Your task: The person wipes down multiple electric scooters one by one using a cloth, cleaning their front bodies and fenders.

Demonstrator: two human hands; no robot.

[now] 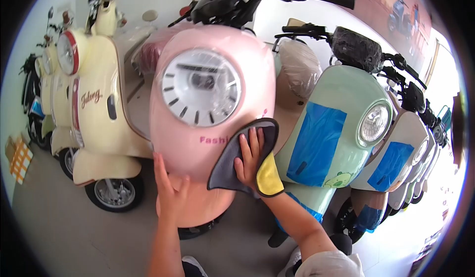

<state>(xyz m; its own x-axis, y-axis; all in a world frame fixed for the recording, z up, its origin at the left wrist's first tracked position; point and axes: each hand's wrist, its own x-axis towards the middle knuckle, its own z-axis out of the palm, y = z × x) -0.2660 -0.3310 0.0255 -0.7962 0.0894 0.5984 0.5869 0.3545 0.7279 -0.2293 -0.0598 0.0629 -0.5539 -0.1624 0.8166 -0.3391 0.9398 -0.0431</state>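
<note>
Straight ahead stands a pink scooter (185, 151) with a large round headlight (198, 86) and "Fashi..." lettering, partly covered by a cloth. My right hand (251, 156) presses that grey and yellow cleaning cloth (225, 170) flat against the right side of the front panel, fingers stretched over it. The cloth's yellow underside shows at its folded lower right edge. Lower on the left side of the panel, my left hand (170, 188) rests with fingers apart, holding nothing.
A cream scooter (99, 123) stands close on the left, with more behind it. On the right is a green scooter (316, 128) with blue film, then a row of others. An orange-and-white checked box (20, 161) sits by the left wall. My shoes (195, 264) show below.
</note>
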